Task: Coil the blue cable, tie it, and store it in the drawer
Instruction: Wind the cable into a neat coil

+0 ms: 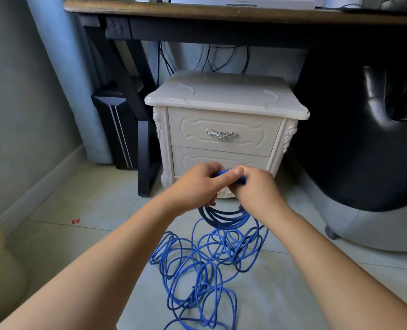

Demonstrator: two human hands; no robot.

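Loose loops of the blue cable (226,221) sprawl over the floor (78,234) tiles close in. Just above them both hands curl round a gathered bundle of its coils, the left hand (195,184) gripping the top and the right hand (257,189) pinching beside it. Behind stands a white nightstand (224,96), both drawers closed.

Both hands, left hand (195,184) and right hand (257,189), grip the blue cable (221,220), seemingly coiled.
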